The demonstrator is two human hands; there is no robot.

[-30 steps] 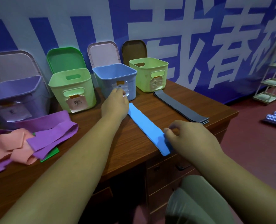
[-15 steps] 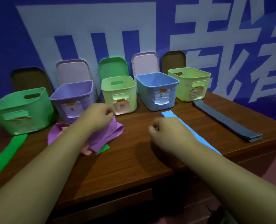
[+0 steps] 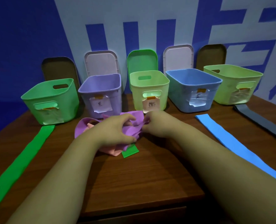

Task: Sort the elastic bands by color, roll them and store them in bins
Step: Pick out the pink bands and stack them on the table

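A crumpled purple band [image 3: 134,126] lies in a pile with a pink band [image 3: 111,150] and a small green piece [image 3: 130,152] on the wooden table [image 3: 142,178]. My left hand [image 3: 116,132] grips the purple band from the left. My right hand [image 3: 156,125] pinches its right edge. A long green band [image 3: 20,165] lies flat at the left, a blue band [image 3: 231,143] at the right, a dark grey band [image 3: 260,123] at the far right. Five open bins stand behind: green [image 3: 51,101], purple [image 3: 101,94], light green [image 3: 148,89], blue [image 3: 193,89], yellow-green [image 3: 234,86].
Bin lids [image 3: 101,62] lean against the blue-and-white banner wall behind the bins. Paper labels hang on the bin fronts. The table's front edge [image 3: 142,207] runs close below my forearms.
The view swung left from the blue band to the pile. My left hand moved off the blue band onto the purple band, and my right hand followed and pinched it too.
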